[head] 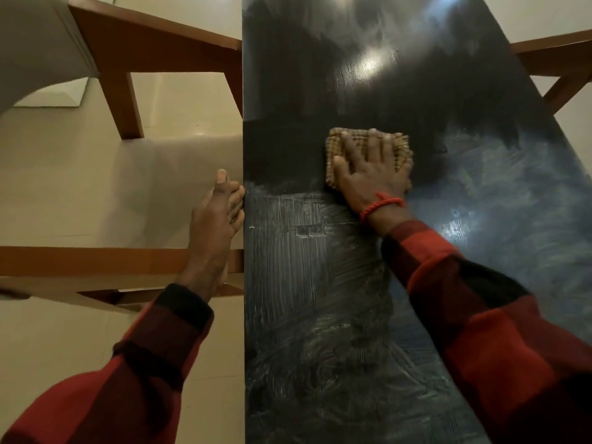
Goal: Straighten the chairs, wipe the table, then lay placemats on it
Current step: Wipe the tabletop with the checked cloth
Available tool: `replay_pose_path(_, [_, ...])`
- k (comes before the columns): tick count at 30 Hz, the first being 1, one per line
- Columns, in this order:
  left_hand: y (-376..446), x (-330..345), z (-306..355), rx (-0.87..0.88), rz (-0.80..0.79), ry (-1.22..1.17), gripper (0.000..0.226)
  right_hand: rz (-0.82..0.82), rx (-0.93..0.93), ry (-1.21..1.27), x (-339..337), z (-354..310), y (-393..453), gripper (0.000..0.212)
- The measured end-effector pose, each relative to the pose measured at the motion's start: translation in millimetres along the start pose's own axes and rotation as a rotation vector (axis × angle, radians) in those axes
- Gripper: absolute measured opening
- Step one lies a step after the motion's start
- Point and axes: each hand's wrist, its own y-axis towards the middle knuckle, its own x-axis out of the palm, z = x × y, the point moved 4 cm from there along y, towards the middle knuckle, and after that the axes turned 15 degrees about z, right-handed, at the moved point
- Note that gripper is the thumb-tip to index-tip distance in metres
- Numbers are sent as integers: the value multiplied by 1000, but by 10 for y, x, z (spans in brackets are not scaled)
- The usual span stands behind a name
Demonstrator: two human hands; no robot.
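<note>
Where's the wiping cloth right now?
In the head view, the cloth lies flat on the dark table under the right hand, centre-right.

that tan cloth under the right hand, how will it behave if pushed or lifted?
The tan ribbed cloth looks soft: pressed flat under the right hand, it would probably droop if lifted. Its bumpy weave likely drags rather than glides on the dark table. Probably light; may bunch if pushed from one edge.
</note>
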Motion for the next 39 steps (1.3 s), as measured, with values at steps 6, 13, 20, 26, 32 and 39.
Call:
replay_pose_path(6, [-137, 68, 162, 98, -74, 118, 51, -20, -220, 89, -6, -961, -593, 59])
replay_pose_path(13, [-264, 178, 147, 266, -178, 402, 76, -45, -273, 151, -38, -970, -860, 60])
replay_pose_path(20, [-306, 99, 123, 378, -141, 475, 35, -17, -98, 78, -88, -144, -665, 59])
replay_pose_path(26, [-343, -7, 15, 287, -31, 308, 33, 1, 139, -17, -204, 896, -532, 61])
replay_pose_path(32, [-316, -16, -1, 143, 40, 241, 38, -20, 182, -30, -179, 894, -548, 61])
replay_pose_path(39, [-451, 84, -8, 239, 66, 323, 34, 17, -51, 58, -136, 45, -773, 60])
